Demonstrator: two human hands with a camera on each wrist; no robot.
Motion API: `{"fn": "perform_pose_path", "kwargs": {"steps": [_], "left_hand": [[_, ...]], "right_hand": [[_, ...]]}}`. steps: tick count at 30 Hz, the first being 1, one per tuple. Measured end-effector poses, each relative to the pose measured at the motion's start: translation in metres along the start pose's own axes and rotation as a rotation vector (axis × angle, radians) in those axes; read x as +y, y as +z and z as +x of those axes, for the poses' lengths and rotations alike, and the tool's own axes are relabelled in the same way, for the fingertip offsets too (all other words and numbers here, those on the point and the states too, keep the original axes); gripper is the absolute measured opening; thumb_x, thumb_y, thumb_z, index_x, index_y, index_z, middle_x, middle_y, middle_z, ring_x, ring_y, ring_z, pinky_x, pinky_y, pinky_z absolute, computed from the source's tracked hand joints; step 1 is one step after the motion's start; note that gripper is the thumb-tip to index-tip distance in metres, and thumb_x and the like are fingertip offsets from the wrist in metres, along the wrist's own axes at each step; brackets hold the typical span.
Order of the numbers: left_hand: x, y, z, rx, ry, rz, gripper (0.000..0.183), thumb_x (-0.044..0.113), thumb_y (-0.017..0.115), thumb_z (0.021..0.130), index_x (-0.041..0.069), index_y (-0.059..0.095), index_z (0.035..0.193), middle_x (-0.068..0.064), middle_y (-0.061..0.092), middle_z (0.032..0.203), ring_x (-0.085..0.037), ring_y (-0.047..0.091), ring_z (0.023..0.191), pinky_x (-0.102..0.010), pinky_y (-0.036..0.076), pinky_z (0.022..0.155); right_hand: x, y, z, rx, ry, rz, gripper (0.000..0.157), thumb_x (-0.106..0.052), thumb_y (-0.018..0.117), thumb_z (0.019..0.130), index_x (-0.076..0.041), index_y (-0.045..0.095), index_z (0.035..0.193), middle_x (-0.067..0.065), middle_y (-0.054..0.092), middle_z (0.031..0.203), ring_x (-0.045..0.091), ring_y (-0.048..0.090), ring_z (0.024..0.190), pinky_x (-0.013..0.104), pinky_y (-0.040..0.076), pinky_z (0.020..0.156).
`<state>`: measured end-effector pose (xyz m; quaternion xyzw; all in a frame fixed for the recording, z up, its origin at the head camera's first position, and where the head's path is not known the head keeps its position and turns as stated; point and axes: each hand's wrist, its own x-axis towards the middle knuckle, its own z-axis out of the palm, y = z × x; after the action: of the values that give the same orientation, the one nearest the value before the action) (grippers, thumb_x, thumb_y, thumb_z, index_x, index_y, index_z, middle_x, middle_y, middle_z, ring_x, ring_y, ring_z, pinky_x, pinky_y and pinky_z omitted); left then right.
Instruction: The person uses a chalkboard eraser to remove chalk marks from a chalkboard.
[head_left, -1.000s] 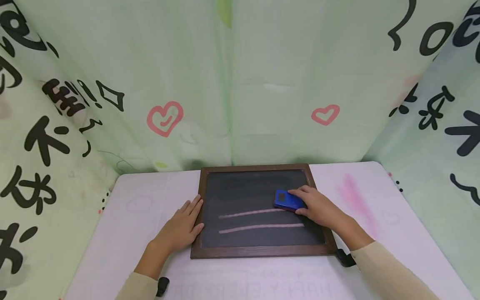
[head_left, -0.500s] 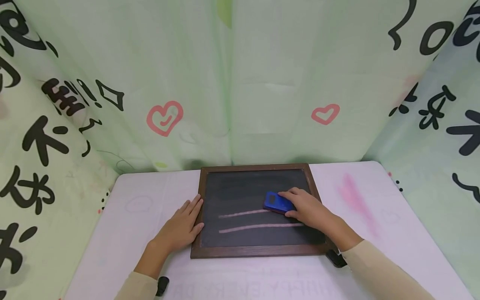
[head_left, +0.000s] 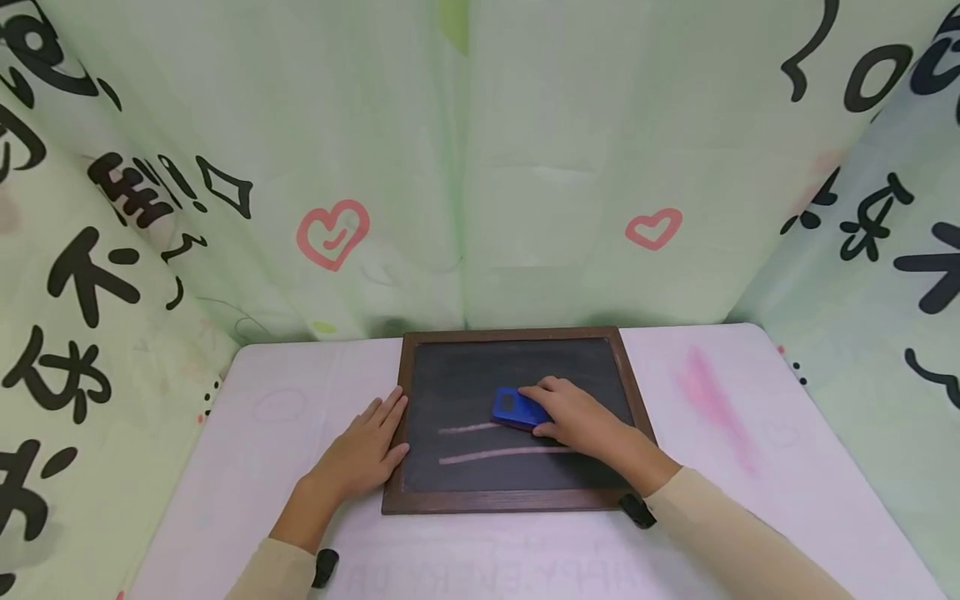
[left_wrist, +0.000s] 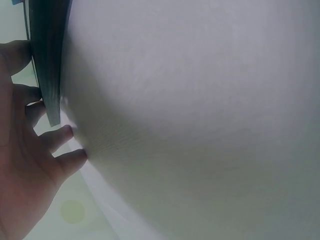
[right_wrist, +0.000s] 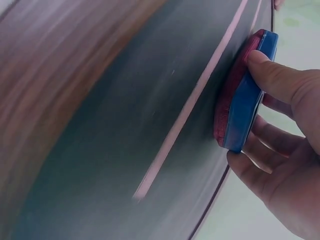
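A small chalkboard [head_left: 517, 367] with a brown wooden frame lies on the table. Two pink chalk lines cross its lower half; the upper line [head_left: 465, 429] is now short, the lower line [head_left: 502, 455] longer. My right hand [head_left: 581, 421] grips a blue eraser [head_left: 517, 408], thumb on one side and fingers on the other. In the right wrist view the red felt side of the eraser [right_wrist: 245, 100] faces the board. My left hand [head_left: 362, 454] rests at the board's left frame with fingers extended, its fingertips touching the edge in the left wrist view.
The white table [head_left: 300, 400] carries a faint pink smear [head_left: 712, 400] at its right. A pale green curtain [head_left: 540, 167] with black characters and pink hearts hangs behind and at both sides. Black wrist cameras sit under both wrists.
My right hand has slid the eraser leftward along the upper chalk line, and that line has grown shorter from its right end. The left hand stays at the frame.
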<state>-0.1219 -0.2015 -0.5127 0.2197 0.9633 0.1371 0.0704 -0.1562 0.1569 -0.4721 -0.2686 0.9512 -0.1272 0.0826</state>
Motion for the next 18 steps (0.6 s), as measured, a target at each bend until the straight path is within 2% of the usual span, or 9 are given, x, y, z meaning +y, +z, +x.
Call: {"fn": "perform_pose_path", "kwargs": {"steps": [10,18], "left_hand": [[0.000,0.000,0.000,-0.010,-0.004,0.000,0.072,0.037,0.050,0.108,0.005,0.020,0.165,-0.011,0.015,0.174,-0.043,0.024,0.156,-0.061,0.031,0.122],[-0.001,0.000,0.000,-0.009,-0.004,0.002,0.073,0.037,0.050,0.108,0.004,0.020,0.165,-0.010,0.015,0.174,-0.043,0.023,0.157,-0.062,0.031,0.122]], "right_hand": [[-0.025,0.008,0.019,-0.009,-0.003,0.008,0.063,-0.027,0.079,0.093,-0.006,0.056,0.148,0.016,0.063,0.133,0.032,0.061,0.123,0.047,0.055,0.102],[-0.052,0.013,0.039,-0.020,-0.068,-0.040,0.063,-0.030,0.077,0.094,-0.006,0.055,0.149,0.017,0.062,0.133,0.032,0.062,0.122,0.044,0.055,0.101]]}}
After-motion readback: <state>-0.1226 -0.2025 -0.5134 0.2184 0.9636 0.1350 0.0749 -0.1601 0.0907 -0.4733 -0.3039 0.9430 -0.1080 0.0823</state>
